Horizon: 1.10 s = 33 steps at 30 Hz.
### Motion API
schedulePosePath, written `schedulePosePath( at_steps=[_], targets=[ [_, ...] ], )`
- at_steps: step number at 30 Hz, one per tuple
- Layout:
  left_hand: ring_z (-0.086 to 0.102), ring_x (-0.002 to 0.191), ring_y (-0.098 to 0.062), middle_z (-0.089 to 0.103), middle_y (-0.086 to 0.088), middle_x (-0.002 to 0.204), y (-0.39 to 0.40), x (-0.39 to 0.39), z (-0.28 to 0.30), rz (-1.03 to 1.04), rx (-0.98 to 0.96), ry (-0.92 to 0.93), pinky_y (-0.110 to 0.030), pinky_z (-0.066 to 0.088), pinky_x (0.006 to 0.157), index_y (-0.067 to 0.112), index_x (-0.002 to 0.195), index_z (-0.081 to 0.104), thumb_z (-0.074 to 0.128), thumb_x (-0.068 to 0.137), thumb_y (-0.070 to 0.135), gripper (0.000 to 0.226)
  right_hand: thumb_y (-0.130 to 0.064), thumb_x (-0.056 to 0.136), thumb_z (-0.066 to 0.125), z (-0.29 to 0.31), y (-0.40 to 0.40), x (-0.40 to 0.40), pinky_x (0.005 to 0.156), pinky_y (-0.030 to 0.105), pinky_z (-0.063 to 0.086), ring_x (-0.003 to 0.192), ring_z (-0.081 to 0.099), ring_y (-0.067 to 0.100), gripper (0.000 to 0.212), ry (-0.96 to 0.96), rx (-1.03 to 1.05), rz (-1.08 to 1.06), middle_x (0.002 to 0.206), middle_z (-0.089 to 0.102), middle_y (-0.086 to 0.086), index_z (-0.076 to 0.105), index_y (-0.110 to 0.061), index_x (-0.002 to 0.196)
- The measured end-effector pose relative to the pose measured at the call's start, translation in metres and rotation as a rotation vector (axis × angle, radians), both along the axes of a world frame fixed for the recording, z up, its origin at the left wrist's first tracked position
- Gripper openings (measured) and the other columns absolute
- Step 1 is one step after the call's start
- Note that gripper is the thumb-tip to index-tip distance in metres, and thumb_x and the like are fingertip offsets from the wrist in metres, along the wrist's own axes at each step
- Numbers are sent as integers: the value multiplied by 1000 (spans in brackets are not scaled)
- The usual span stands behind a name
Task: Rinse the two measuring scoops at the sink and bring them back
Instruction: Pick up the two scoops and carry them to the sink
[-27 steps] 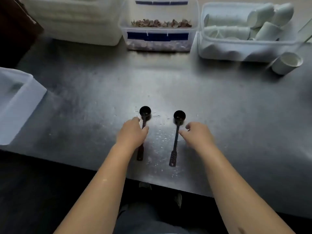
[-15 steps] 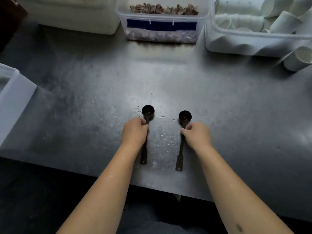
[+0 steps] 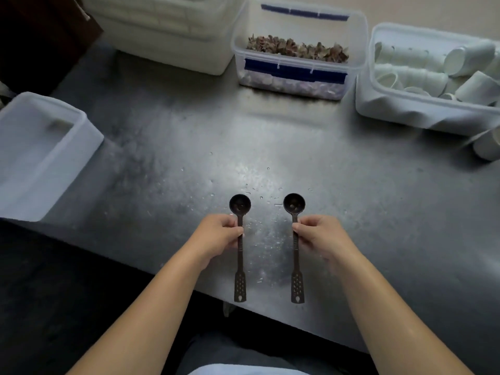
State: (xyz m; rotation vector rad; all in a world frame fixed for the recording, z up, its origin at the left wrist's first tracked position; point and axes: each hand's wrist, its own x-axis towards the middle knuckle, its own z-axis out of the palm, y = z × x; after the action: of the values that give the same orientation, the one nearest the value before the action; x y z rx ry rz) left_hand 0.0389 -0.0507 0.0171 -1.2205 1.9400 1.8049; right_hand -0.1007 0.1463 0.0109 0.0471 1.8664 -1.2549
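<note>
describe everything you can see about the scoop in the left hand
The left scoop is dark brown to black, apparently plastic, with a small round bowl facing up at its far end. A long thin handle runs toward the person and widens into a flat perforated tab near the steel counter's front edge. The left hand pinches the upper handle just below the bowl. It runs parallel to the second scoop. Whether it is lifted cannot be told.

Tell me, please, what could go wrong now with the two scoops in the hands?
Each hand, left hand and right hand, pinches its scoop, left scoop and right scoop, only by the thin handle, so one might slip. The table shows water drops; wet handles could be slippery.
</note>
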Motion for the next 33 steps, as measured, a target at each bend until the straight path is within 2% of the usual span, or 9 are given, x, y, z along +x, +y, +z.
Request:
schedulePosePath(
  at_steps=[4,9,14,16,18,22,24,27,33],
  targets=[
    [59,55,-13,71,-10,74,7,47,24,237,-7,14,-16,26,37,16,66,65,65,82,9,17,-10,87,69,16,-18,16,41,17,36,47,49,11,22,5,-72,191,55,60,1,77,-12,66],
    [56,49,-6,73,-1,72,32,112,52,566,60,122,-17,25,40,9,78,61,61,85,3,9,-16,82,72,36,-52,55,56,33,37,59,53,21,17,40,-100,558,61,60,10,71,-3,71],
    [63,56,-6,72,2,69,61,188,72,793,68,179,-15,37,43,11,82,63,64,84,3,8,-5,89,67,63,-87,120,47,19,36,52,47,16,23,-14,-182,851,57,54,7,68,0,66],
    [63,57,-6,71,3,67,71,225,80,914,53,194,-15,40,43,12,84,63,65,84,4,9,-3,90,65,71,-100,155,46,18,36,48,47,11,28,-40,-193,941,53,54,2,69,-9,63],
    [62,57,-5,72,3,67,83,264,85,1014,36,206,-15,41,44,12,88,65,66,83,4,9,-6,90,66,82,-113,193,48,21,32,52,46,14,30,-64,-202,1063,55,53,4,70,-14,62],
    [61,56,-5,73,3,69,88,324,99,1146,-26,183,-16,43,46,15,96,69,66,83,6,17,-11,90,68,88,-144,256,41,16,33,47,46,9,25,-73,-195,1206,53,53,1,72,-13,65],
    [60,55,-5,74,2,70,96,423,98,1365,-96,224,-16,42,46,16,96,70,65,83,6,17,-12,89,69,93,-176,365,42,16,35,49,48,8,21,-94,-204,1410,53,55,0,75,-12,69],
    [59,53,-3,74,2,70,90,441,104,1381,-100,203,-15,42,44,16,96,69,62,85,6,16,-11,89,69,96,-191,391,42,17,36,46,48,7,27,-43,-199,1470,51,55,-1,74,-18,63],
    [58,54,-4,74,1,74,70,583,123,1552,-152,207,-17,42,46,18,95,69,61,87,6,16,-10,90,68,118,-249,551,47,20,36,51,48,11,25,-14,-204,1640,55,56,2,72,-16,66]
  ],
)
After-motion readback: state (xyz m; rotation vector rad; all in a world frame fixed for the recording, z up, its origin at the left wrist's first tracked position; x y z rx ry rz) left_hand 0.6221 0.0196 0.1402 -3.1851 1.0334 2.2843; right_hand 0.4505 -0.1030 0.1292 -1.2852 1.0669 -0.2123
